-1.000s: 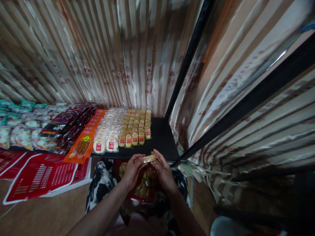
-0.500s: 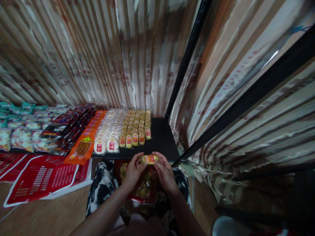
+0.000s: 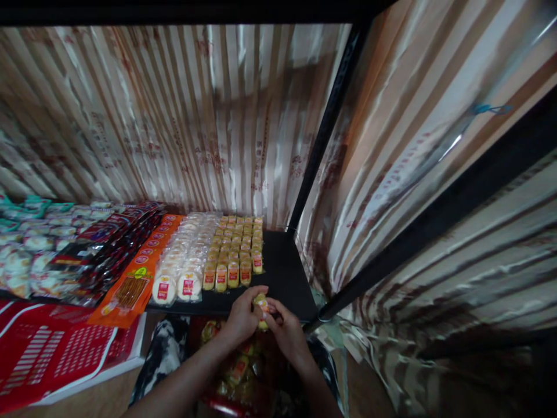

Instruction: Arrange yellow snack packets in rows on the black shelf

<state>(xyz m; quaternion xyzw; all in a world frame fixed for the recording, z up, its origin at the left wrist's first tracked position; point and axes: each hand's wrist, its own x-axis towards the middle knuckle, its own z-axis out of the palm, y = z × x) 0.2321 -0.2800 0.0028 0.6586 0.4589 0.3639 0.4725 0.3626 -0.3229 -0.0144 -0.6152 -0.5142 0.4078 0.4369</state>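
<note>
Between my two hands is a small yellow wrapped snack cake (image 3: 261, 310) with a red and white label, turned upright. My left hand (image 3: 243, 316) pinches it from the left, and my right hand (image 3: 285, 331) has its fingers closed on its right side. Below them, on my lap, a red container (image 3: 221, 404) holds several more wrapped yellow cakes (image 3: 240, 368). Just beyond my hands, rows of the same yellow cakes (image 3: 233, 273) stand on the black shelf (image 3: 282, 276).
Left of the yellow rows are white round packets (image 3: 190, 287), an orange snack bag (image 3: 130, 287), dark packets (image 3: 104, 249) and wrapped items with green tops (image 3: 35, 212). A red printed box (image 3: 56, 354) lies below. Black posts (image 3: 326, 122) and striped curtain (image 3: 217, 133) surround the shelf.
The cake has turned from lying sideways to upright between my fingers. My view has tilted up, so the shelf appears lower and the top black bar shows.
</note>
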